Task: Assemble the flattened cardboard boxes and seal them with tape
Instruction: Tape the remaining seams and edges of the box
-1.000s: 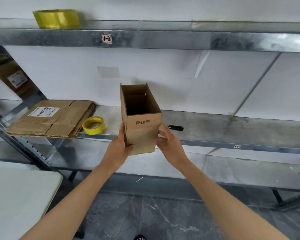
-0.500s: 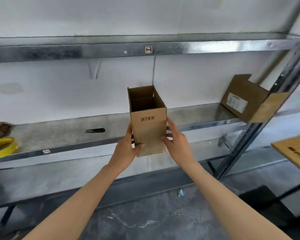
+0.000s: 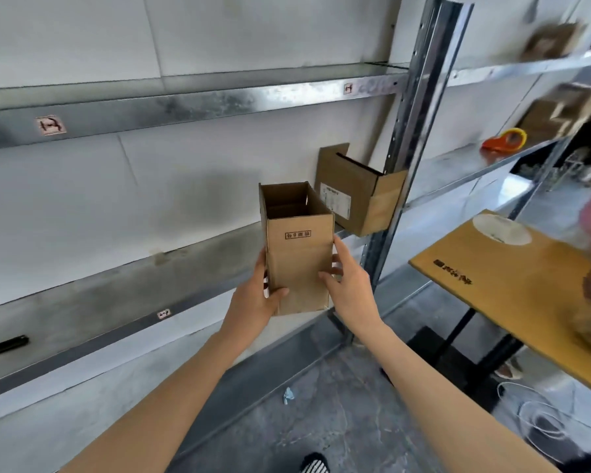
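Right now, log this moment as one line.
left hand: grips small box | right hand: holds small box | small box: upright, top open | other box: on shelf behind

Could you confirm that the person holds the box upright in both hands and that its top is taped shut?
Not quite: the top of the box is open, not taped shut; the head view looks down into it. The left hand and right hand do hold it upright.
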